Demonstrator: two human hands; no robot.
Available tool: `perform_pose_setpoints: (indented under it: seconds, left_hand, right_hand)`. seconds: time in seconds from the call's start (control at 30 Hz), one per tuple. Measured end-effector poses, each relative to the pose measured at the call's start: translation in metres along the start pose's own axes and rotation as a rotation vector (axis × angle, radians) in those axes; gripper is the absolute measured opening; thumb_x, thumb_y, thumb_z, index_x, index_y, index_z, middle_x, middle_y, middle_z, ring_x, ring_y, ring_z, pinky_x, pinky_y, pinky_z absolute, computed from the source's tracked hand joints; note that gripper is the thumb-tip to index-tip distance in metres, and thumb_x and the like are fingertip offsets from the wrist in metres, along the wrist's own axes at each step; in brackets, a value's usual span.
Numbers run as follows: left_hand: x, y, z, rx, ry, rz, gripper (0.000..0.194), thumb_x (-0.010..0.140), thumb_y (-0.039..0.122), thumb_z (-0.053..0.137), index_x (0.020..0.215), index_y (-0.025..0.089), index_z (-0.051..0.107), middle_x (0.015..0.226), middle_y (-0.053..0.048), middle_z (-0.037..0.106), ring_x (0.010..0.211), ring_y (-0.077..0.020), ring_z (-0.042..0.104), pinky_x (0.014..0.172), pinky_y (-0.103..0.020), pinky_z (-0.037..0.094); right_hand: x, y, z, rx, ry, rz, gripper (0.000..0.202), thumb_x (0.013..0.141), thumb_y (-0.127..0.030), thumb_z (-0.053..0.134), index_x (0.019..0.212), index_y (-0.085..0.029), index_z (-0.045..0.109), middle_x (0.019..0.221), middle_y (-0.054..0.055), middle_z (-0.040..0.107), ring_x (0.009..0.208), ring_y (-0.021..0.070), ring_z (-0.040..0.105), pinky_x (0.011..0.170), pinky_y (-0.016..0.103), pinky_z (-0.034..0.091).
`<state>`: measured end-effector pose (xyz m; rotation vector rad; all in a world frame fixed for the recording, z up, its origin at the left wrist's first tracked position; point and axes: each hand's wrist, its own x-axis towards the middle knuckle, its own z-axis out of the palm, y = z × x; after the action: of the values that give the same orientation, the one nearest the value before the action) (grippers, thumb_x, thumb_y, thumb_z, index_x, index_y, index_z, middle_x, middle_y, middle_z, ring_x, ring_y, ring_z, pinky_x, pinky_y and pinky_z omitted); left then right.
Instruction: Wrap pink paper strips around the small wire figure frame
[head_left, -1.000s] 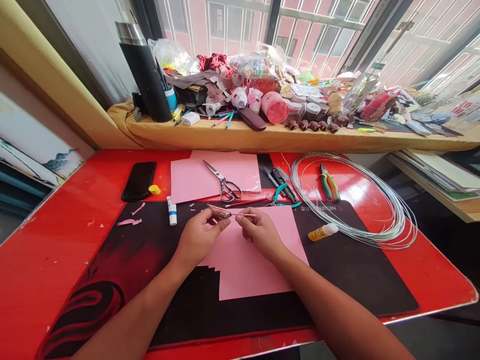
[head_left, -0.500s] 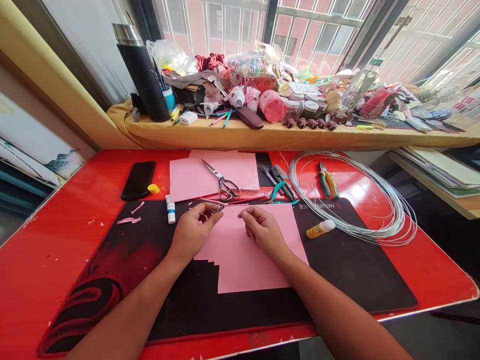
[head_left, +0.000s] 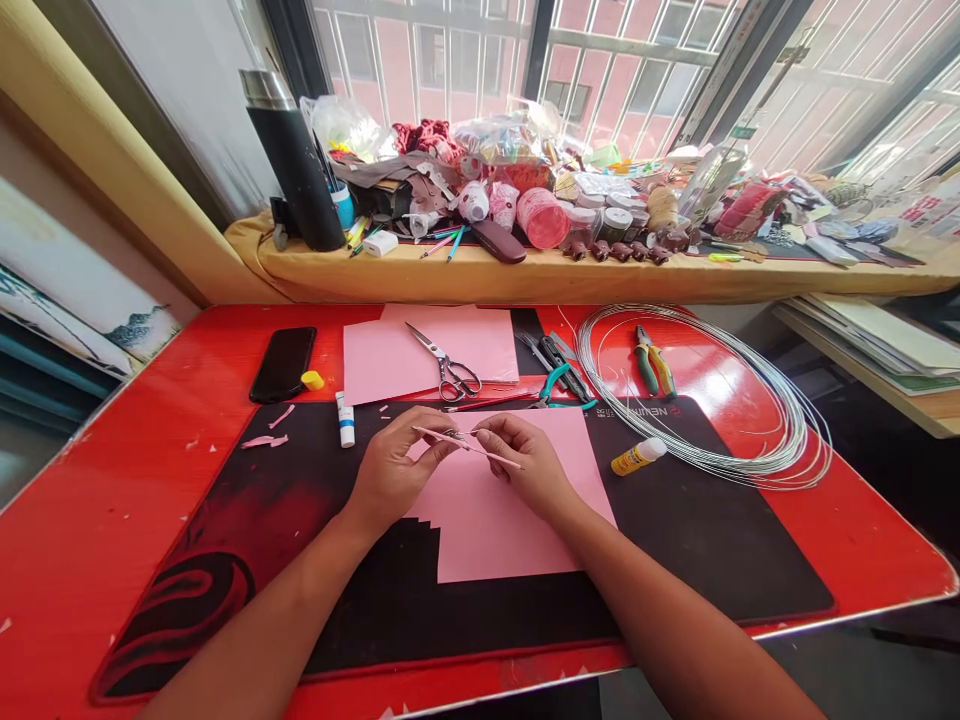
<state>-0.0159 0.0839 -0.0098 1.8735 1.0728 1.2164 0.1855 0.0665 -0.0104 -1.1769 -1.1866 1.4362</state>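
Observation:
My left hand [head_left: 401,465] is closed in a pinch on a small bent wire piece [head_left: 454,436] with a thin pink stick [head_left: 491,456] attached. The stick slants down to the right, across the front of both hands' fingertips. My right hand [head_left: 529,460] pinches close by, its fingertips at the right end of the wire; the exact grip is partly hidden. Both hands are above a pink paper sheet [head_left: 517,530] with a stepped left edge, which lies on a black desk mat [head_left: 697,540].
Scissors [head_left: 448,365] rest on more pink paper [head_left: 382,350] behind my hands. Teal-handled pliers [head_left: 553,385], a wire coil [head_left: 795,440], green-yellow pliers [head_left: 654,362], a glue stick [head_left: 637,456], a small tube [head_left: 345,420] and a phone [head_left: 283,364] lie around. A crowded sill [head_left: 450,275] runs behind.
My hands have come closer together, the right one moving up to the wire piece. The pink stick has swung round and now slants toward the right hand. The view has shifted slightly.

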Motion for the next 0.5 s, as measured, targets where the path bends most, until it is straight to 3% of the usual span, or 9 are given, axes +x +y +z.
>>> perform_pose_setpoints:
  seconds: [0.17, 0.3, 0.4, 0.5]
  left_hand:
    - [-0.0011, 0.0020, 0.0036, -0.092, -0.010, -0.079, 0.015, 0.090, 0.038, 0.077, 0.098, 0.025, 0.077, 0.107, -0.008, 0.075, 0.110, -0.0258, 0.069, 0.099, -0.040, 0.056]
    - [-0.0009, -0.0016, 0.0075, -0.210, 0.047, -0.268, 0.038, 0.083, 0.037, 0.083, 0.116, 0.024, 0.072, 0.118, -0.008, 0.072, 0.102, -0.0219, 0.069, 0.088, -0.036, 0.060]
    - [0.0020, -0.0041, 0.0076, -0.351, 0.003, -0.436, 0.051, 0.076, 0.036, 0.085, 0.122, 0.020, 0.068, 0.103, -0.006, 0.074, 0.084, -0.0186, 0.070, 0.073, -0.032, 0.060]
    - [0.0048, -0.0027, 0.0050, -0.508, -0.128, -0.613, 0.046, 0.079, 0.047, 0.083, 0.110, 0.015, 0.073, 0.089, -0.009, 0.077, 0.067, -0.0167, 0.067, 0.059, -0.029, 0.055]
  right_hand:
    - [-0.0007, -0.0002, -0.0003, 0.017, 0.003, -0.024, 0.040, 0.083, -0.059, 0.078, 0.089, -0.020, 0.071, 0.061, -0.005, 0.047, 0.053, 0.0117, 0.037, 0.051, 0.028, 0.029]
    - [-0.0013, 0.0008, -0.0009, -0.025, 0.093, -0.066, 0.036, 0.084, -0.057, 0.076, 0.086, -0.020, 0.072, 0.061, -0.004, 0.046, 0.054, 0.0124, 0.034, 0.050, 0.028, 0.026]
    - [-0.0015, 0.0012, -0.0016, -0.045, 0.150, -0.099, 0.035, 0.085, -0.055, 0.076, 0.086, -0.020, 0.074, 0.061, -0.003, 0.045, 0.055, 0.0129, 0.033, 0.050, 0.029, 0.025]
    - [-0.0032, 0.0000, -0.0013, -0.090, 0.187, -0.140, 0.032, 0.086, -0.052, 0.074, 0.087, -0.020, 0.076, 0.063, -0.001, 0.049, 0.057, 0.0139, 0.035, 0.052, 0.029, 0.027]
